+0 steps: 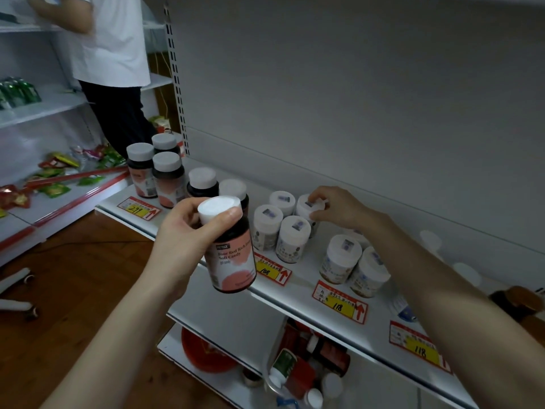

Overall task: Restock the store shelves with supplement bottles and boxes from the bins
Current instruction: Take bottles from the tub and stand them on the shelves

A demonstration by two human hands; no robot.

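A pink-labelled bottle [234,262] is clasped by the left hand [182,231]. A white jar [303,208] is pinched by the right hand [339,208].

The left hand [182,234], raised near centre, curls thumb and fingers round a bottle [234,261]; the right hand [339,208], reaching farther right, pinches a jar lid [303,208].

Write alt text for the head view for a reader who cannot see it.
A person's left hand holds a dark pink-labelled bottle before a white store shelf, while the right hand grips the cap of a white jar among others standing there. More dark bottles stand at the shelf's left end.
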